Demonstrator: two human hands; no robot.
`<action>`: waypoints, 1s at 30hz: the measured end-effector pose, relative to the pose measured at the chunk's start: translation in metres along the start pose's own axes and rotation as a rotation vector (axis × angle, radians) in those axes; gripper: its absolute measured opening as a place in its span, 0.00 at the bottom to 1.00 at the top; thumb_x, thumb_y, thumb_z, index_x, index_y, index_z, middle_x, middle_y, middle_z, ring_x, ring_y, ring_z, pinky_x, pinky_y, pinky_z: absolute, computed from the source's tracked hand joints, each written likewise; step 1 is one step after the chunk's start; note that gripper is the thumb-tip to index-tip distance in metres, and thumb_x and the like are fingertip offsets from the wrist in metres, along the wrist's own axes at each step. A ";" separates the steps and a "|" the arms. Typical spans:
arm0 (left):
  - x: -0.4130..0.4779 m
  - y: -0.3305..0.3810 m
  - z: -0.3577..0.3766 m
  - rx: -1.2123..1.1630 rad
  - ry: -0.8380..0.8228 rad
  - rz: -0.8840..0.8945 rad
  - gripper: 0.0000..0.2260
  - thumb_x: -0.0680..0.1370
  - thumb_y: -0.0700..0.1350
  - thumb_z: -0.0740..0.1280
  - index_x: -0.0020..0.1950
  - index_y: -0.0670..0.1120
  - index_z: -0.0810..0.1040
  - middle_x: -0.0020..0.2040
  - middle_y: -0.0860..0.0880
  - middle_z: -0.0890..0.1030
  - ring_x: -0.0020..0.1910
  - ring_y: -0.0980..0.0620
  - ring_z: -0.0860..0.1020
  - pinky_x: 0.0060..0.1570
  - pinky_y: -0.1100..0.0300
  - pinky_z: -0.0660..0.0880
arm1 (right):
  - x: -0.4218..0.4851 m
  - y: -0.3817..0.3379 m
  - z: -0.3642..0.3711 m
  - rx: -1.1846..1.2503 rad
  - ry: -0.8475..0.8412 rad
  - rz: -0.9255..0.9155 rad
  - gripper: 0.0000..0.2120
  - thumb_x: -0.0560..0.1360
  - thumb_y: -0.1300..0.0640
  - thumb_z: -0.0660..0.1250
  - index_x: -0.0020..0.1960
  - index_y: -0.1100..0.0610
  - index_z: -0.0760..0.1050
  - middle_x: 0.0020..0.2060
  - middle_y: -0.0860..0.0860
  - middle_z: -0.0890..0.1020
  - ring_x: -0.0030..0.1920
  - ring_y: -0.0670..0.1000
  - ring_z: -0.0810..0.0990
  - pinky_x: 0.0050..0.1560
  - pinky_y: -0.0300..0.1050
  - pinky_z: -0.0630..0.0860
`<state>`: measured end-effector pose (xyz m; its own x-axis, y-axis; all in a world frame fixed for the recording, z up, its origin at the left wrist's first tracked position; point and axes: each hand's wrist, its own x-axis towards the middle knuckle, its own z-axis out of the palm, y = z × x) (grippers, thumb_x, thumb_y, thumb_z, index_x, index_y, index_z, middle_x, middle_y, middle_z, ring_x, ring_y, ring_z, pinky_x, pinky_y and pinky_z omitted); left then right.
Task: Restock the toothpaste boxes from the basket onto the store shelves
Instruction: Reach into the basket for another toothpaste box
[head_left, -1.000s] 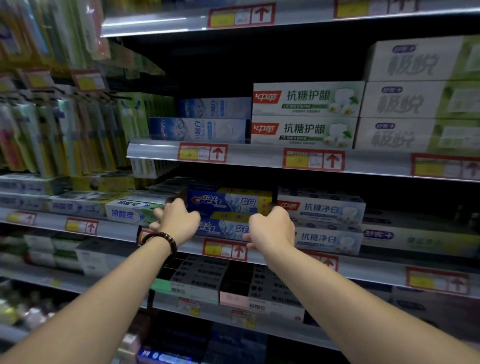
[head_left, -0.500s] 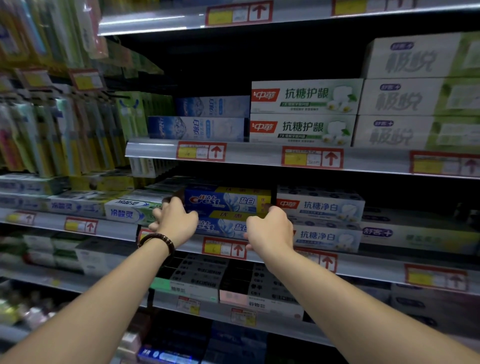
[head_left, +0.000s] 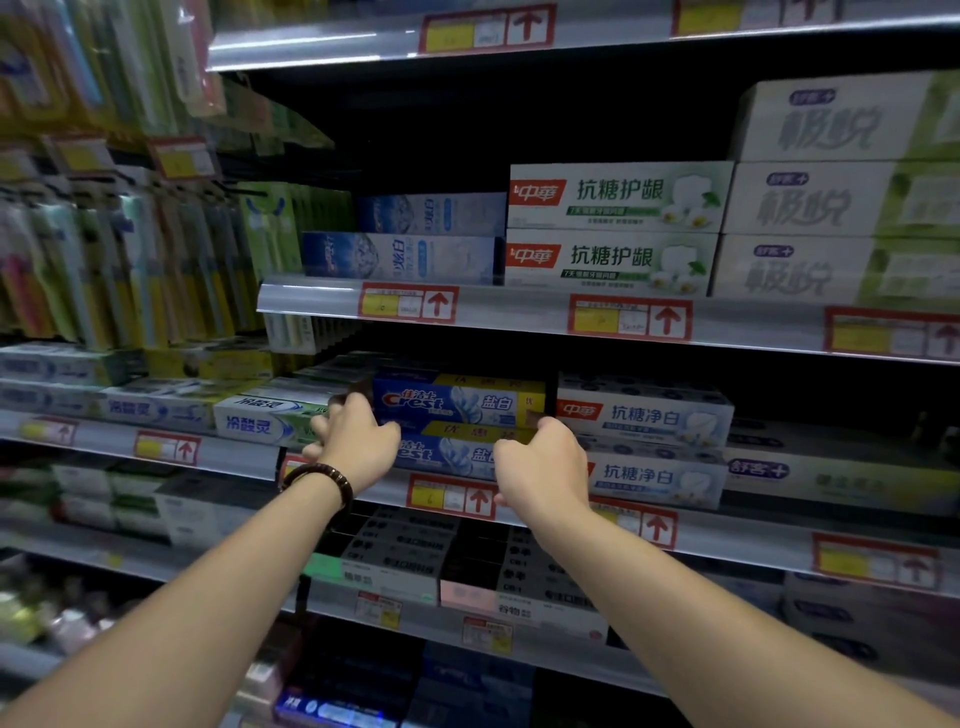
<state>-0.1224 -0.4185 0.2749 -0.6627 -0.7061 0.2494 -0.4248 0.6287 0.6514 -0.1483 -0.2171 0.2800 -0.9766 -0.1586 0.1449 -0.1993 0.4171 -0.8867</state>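
Two blue Crest toothpaste boxes lie stacked on the middle shelf (head_left: 727, 535); the upper Crest box (head_left: 457, 402) rests on the lower Crest box (head_left: 452, 454). My left hand (head_left: 358, 441), with a dark bead bracelet on its wrist, grips the left ends of the stacked boxes. My right hand (head_left: 540, 467) grips their right ends, thumb at the upper box's corner. The fingertips of both hands are hidden behind the boxes. No basket is in view.
White boxes with red logos (head_left: 644, 415) sit right of the Crest stack, a white and green box (head_left: 265, 421) left of it. The shelf above (head_left: 519, 312) holds more boxes. Toothbrush packs (head_left: 104, 260) hang at left. Dark boxes (head_left: 415, 551) fill the shelf below.
Both hands stay on the ends of the Crest stack; they and the boxes have barely shifted, and the view has moved only slightly.
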 end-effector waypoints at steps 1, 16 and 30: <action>0.000 0.000 0.000 -0.005 0.003 -0.002 0.10 0.80 0.48 0.65 0.45 0.48 0.65 0.58 0.44 0.70 0.59 0.42 0.65 0.56 0.47 0.66 | 0.000 0.000 0.000 0.017 0.008 0.002 0.11 0.73 0.58 0.65 0.50 0.47 0.65 0.51 0.51 0.81 0.46 0.58 0.85 0.47 0.58 0.86; -0.043 0.027 0.000 -0.400 0.050 0.045 0.28 0.77 0.51 0.69 0.75 0.54 0.64 0.67 0.52 0.74 0.65 0.43 0.74 0.67 0.37 0.71 | -0.019 0.002 -0.040 0.211 -0.011 -0.081 0.28 0.83 0.51 0.68 0.81 0.52 0.66 0.67 0.48 0.80 0.66 0.51 0.77 0.60 0.46 0.74; -0.192 0.087 0.013 -0.585 -0.151 0.106 0.26 0.83 0.46 0.68 0.79 0.51 0.63 0.67 0.51 0.74 0.62 0.50 0.75 0.61 0.52 0.74 | -0.101 0.039 -0.147 0.167 0.061 -0.097 0.27 0.82 0.49 0.71 0.78 0.52 0.71 0.55 0.44 0.84 0.55 0.46 0.83 0.54 0.40 0.76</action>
<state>-0.0397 -0.2239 0.2745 -0.7809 -0.5689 0.2581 0.0287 0.3800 0.9245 -0.0689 -0.0536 0.2949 -0.9575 -0.1342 0.2552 -0.2818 0.2475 -0.9270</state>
